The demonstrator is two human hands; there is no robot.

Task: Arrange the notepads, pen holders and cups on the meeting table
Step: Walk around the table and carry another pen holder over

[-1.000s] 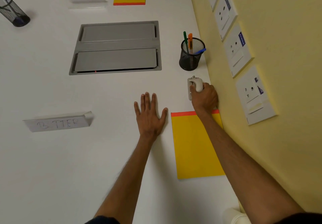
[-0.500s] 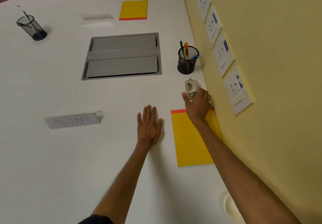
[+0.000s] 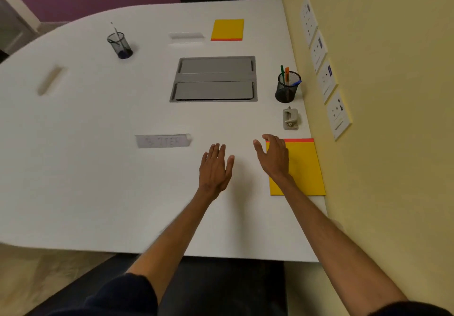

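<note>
A yellow notepad [image 3: 304,168] with a red top strip lies at the table's right edge, near the wall. My right hand [image 3: 272,157] hovers open over its left side, holding nothing. My left hand [image 3: 215,165] is open just above the white table [image 3: 98,168], left of the notepad. A black mesh pen holder [image 3: 288,89] with green, orange and blue pens stands by the wall. A grey hole punch [image 3: 290,118] lies between that holder and the notepad. A second mesh pen holder [image 3: 119,44] stands far left, and a second yellow notepad [image 3: 228,30] lies at the far side.
A grey cable hatch [image 3: 214,79] is set into the table's middle. A white name card [image 3: 163,141] stands left of my hands; two more name cards [image 3: 186,36] [image 3: 50,80] sit further off. Wall sockets [image 3: 324,79] line the yellow wall on the right.
My right hand let go of the hole punch and drew back over the notepad. My left hand lifted slightly. The view pulled back, showing more of the table.
</note>
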